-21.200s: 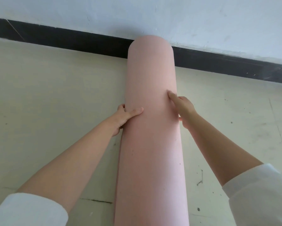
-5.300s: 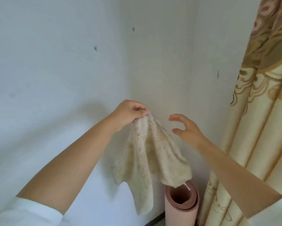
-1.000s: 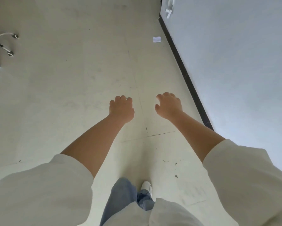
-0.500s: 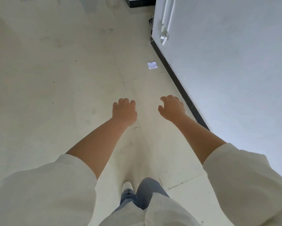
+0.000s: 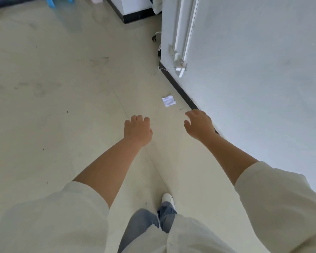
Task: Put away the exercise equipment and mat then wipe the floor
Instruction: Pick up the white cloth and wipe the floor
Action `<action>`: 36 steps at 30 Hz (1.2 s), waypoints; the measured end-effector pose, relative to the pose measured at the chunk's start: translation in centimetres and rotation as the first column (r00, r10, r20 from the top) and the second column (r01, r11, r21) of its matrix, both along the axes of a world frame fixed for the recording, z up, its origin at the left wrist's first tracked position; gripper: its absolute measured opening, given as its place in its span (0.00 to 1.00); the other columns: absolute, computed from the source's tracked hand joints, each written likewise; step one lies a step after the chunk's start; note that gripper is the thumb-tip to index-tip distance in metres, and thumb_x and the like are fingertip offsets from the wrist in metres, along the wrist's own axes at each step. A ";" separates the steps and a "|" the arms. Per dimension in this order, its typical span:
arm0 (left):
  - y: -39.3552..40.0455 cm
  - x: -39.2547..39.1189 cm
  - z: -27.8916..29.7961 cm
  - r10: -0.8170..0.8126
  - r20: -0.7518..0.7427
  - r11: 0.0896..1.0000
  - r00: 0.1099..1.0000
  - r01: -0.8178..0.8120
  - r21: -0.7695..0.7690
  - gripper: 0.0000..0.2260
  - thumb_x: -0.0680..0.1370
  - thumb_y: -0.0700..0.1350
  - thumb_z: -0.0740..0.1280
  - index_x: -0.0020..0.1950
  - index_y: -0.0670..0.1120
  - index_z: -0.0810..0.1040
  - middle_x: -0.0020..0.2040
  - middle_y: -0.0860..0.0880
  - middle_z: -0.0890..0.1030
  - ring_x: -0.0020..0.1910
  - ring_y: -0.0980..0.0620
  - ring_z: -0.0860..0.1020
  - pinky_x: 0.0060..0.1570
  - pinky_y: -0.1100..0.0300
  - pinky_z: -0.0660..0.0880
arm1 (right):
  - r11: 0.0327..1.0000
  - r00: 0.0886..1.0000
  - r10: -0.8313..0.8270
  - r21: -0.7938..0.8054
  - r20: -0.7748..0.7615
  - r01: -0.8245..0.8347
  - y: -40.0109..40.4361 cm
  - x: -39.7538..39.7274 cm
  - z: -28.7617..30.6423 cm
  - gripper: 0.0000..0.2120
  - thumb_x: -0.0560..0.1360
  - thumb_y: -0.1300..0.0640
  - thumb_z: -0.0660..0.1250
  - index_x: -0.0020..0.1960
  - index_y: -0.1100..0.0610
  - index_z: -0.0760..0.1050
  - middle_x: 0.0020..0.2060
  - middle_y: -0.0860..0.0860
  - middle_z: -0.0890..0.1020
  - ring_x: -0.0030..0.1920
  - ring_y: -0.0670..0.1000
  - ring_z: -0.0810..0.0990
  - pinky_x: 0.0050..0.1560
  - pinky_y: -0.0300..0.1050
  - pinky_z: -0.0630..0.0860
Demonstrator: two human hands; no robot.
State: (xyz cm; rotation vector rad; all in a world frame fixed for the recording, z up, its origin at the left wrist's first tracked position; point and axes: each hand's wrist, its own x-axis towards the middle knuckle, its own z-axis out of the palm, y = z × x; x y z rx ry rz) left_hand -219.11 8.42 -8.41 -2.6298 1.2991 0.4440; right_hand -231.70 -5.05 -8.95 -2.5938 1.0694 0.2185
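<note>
cream sleeves (image 5: 65, 214), blue jeans (image 5: 140, 227), white shoe (image 5: 167, 198)

A small white scrap of paper (image 5: 168, 101) lies on the pale floor just beside the black skirting strip (image 5: 179, 89) that runs along the foot of the white wall (image 5: 259, 73). On that wall, white conduit strips (image 5: 183, 31) run downward and end in a broken, loose piece (image 5: 180, 72) near the skirting. Beyond the wall's corner a caster wheel (image 5: 154, 38) stands on the floor, with the rest of what it belongs to hidden. At the far edge of the floor sit the legs of a blue plastic stool (image 5: 59, 0) and a white cabinet with a black base (image 5: 135, 10). Dark specks and scuff marks (image 5: 98, 61) are scattered over the floor.
</note>
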 end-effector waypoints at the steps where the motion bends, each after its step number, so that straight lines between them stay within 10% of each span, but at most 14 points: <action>1: -1.3 2.4 0.1 -0.012 -0.004 1.000 1.000 0.012 0.008 0.16 0.81 0.47 0.54 0.65 0.40 0.67 0.64 0.42 0.71 0.65 0.42 0.68 0.60 0.52 0.67 | 1.000 1.000 0.007 -0.001 0.006 -0.007 -1.1 2.7 0.1 0.18 0.79 0.56 0.56 0.68 0.59 0.68 0.67 0.55 0.71 0.68 0.57 0.67 0.68 0.48 0.63; 16: -23.2 37.9 -1.8 -0.460 0.052 0.887 0.886 0.461 -0.004 0.16 0.80 0.47 0.57 0.64 0.41 0.68 0.62 0.42 0.71 0.63 0.43 0.68 0.59 0.51 0.66 | 0.872 0.877 -0.481 0.101 -0.001 0.478 -14.0 33.9 -4.5 0.20 0.78 0.54 0.59 0.70 0.57 0.66 0.70 0.55 0.66 0.70 0.56 0.65 0.70 0.49 0.60; 36: -45.6 54.4 -18.6 -0.748 -0.055 0.643 0.661 0.743 0.187 0.22 0.81 0.52 0.54 0.72 0.43 0.59 0.72 0.42 0.60 0.72 0.44 0.58 0.68 0.47 0.59 | 0.615 0.661 -0.733 0.258 -0.164 0.745 -29.6 50.7 -21.1 0.23 0.79 0.51 0.57 0.72 0.54 0.61 0.74 0.52 0.60 0.74 0.55 0.57 0.73 0.50 0.55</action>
